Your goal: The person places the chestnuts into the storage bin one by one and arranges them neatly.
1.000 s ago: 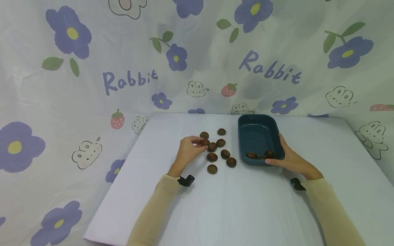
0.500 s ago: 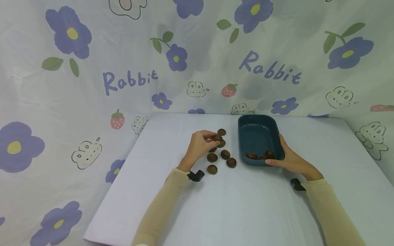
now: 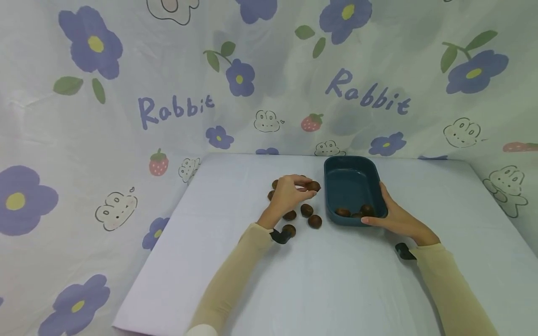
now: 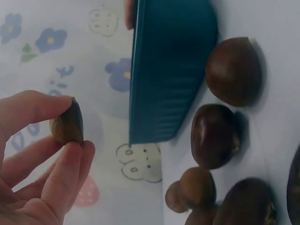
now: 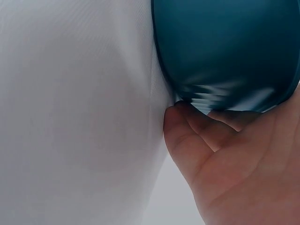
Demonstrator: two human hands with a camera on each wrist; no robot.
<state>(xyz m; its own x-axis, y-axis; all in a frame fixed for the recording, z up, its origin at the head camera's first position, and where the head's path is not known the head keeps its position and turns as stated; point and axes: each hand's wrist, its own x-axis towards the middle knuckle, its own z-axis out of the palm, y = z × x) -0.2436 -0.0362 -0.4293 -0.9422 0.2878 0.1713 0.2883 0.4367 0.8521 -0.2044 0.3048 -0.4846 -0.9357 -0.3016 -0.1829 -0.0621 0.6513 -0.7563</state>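
My left hand pinches a brown chestnut between thumb and fingertips, just left of the dark teal dish. In the left wrist view the held chestnut is raised above the table and apart from the dish. My right hand grips the dish at its near right corner, thumb over the front rim and fingers along the right side. Seen from the right wrist, fingers lie against the dish wall. Several chestnuts lie inside at the dish's near end.
More loose chestnuts are scattered on the white table, left of the dish and around the left hand, which partly hides some. A patterned cloth hangs behind the table's back edge.
My left hand has lifted the chestnut from the left of the group and carried it right, over the others, toward the dish. The right hand and the dish stay in place.
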